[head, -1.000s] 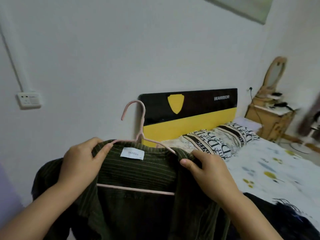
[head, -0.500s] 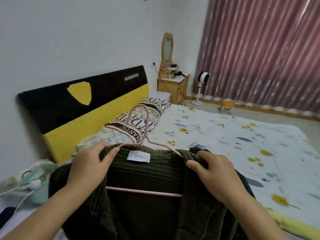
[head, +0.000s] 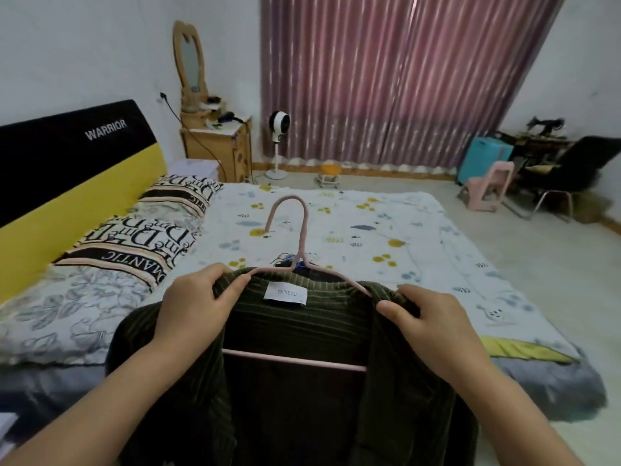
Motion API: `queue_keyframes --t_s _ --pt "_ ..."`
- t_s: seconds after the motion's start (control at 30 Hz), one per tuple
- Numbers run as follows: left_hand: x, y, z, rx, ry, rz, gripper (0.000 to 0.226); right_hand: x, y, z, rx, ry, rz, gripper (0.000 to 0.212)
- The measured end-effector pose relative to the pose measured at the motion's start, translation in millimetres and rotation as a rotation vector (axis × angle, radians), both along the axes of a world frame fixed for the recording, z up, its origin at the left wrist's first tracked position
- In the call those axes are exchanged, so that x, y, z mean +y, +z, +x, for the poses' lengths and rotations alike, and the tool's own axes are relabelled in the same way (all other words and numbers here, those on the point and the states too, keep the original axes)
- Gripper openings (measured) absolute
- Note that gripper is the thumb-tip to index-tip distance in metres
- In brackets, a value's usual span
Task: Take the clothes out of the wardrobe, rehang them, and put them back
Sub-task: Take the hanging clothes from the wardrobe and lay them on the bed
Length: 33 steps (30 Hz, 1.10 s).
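A bedroom, seen from head height over a person's forearms: at far left the black-and-yellow headboard (head: 77, 156) and two lettered pillows (head: 148, 230) run along the bed (head: 420, 237), with a wooden nightstand (head: 218, 146) and its mirror behind them. In the foreground the left hand (head: 193, 309) pinches the left shoulder of a dark green striped shirt (head: 302, 381), thumb on the near face of the collar and fingers curled over its top edge. The shirt sits on a pink hanger (head: 295, 237) – hook upright and free, crossbar showing across the open front, a white label just under the neck. The right hand (head: 433, 321) grips the right shoulder the same way, thumb forward, fabric bunched under it. The garment hangs in the air at the near edge of the bed, not resting on it; a dark item appears to lie on the quilt just behind the collar, though it is mostly hidden. Farther right stand a pedestal fan (head: 279, 129), mauve curtains (head: 386, 79), a blue suitcase (head: 484, 159) and a pink chair (head: 490, 186). The wardrobe is out of view. The risk from here, as a judgement: both hands hold cloth rather than hanger, so a loosened pinch on either side could let that shoulder slide off the thin arm – and the open front would let the whole shirt follow it down.
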<state>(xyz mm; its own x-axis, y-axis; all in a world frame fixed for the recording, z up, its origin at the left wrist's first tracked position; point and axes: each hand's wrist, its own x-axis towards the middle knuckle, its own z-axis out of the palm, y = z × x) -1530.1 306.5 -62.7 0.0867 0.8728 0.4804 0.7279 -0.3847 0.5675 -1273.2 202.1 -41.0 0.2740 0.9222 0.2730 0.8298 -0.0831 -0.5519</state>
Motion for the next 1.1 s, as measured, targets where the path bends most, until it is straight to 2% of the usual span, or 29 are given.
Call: queue_keyframes --t_s 0.4,0.6,0.83,1.1 --pt "98 -24 79 -0.015 0.036 -0.075 0.021 112 -24 84 0.037 0.011 -0.061 0.034" --pt "138 -35 103 -0.017 0.022 -0.179 0.021 155 -46 107 -0.064 -0.002 -0.079 0.041" --pt "186 -37 138 0.062 -0.146 -0.249 0.017 179 -59 126 -0.079 -0.196 -0.087 0.042" --pt "209 -27 192 0.133 -0.572 -0.353 0.011 143 -67 153 -0.032 -0.443 0.005 0.044"
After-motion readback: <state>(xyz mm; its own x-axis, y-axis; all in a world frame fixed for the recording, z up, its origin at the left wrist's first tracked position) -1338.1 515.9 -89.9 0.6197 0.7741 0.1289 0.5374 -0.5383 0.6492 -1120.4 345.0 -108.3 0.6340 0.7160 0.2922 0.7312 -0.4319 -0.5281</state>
